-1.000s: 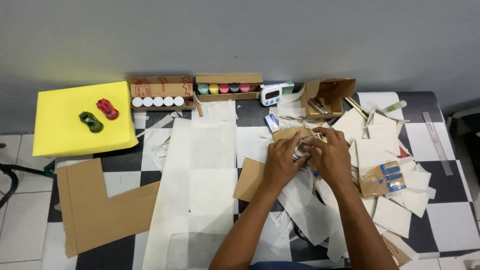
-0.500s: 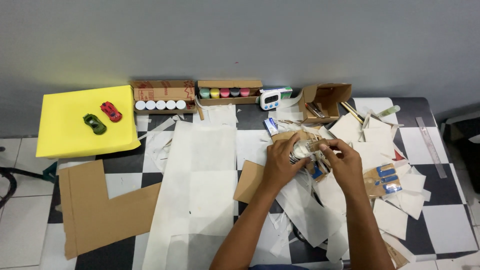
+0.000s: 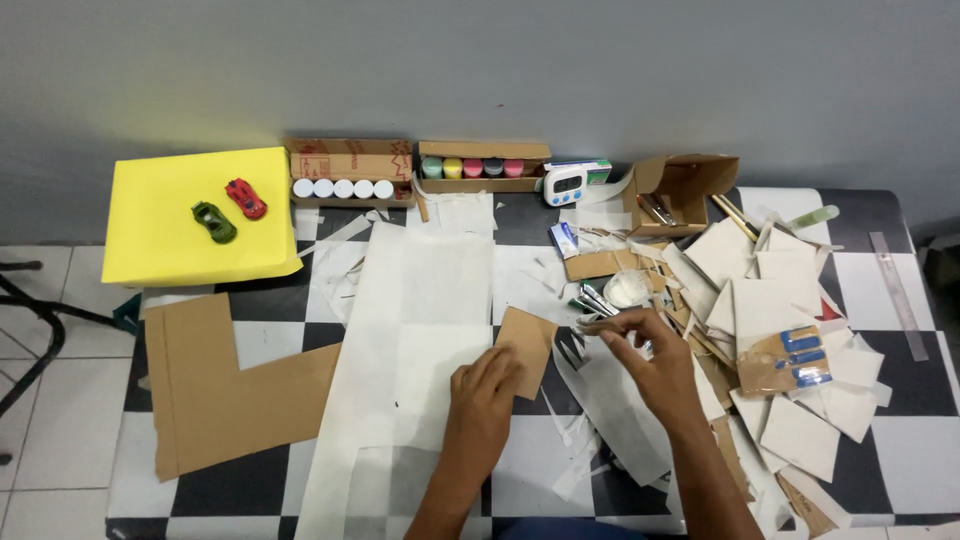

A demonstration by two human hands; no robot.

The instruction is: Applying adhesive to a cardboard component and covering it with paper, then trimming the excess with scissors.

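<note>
Left hand (image 3: 482, 392) lay flat, fingers spread and gripping nothing, its fingertips pressing down the near corner of a small brown cardboard square (image 3: 528, 349). That square sat on a long sheet of white paper (image 3: 420, 330) near the middle of the bench (image 3: 260, 340). Right hand (image 3: 652, 362) hovered just beside it, thumb and forefinger pinched on a thin strip (image 3: 607, 322) of what looked like cardboard.

The bench top was a black-and-white checkerboard, set against a plain grey wall (image 3: 480, 70). To the left lay pale floor tiles (image 3: 40, 420) and a dark metal leg (image 3: 30, 330).

The near left part of the bench carried only a big L-shaped cardboard piece (image 3: 220, 390), with bare checks showing at its front edge. The right side was crowded with white card squares (image 3: 790, 300), paper scraps and cardboard offcuts, reaching the right edge, where a metal ruler (image 3: 900, 295) lay.

Along the back edge stood a yellow block (image 3: 160, 235) bearing a green toy car (image 3: 214, 222) and a red toy car (image 3: 246, 198), a brown box of white-capped pots (image 3: 342, 187), a second box of coloured pots (image 3: 472, 167), a small white digital timer (image 3: 564, 184), and an open cardboard box (image 3: 682, 190).
</note>
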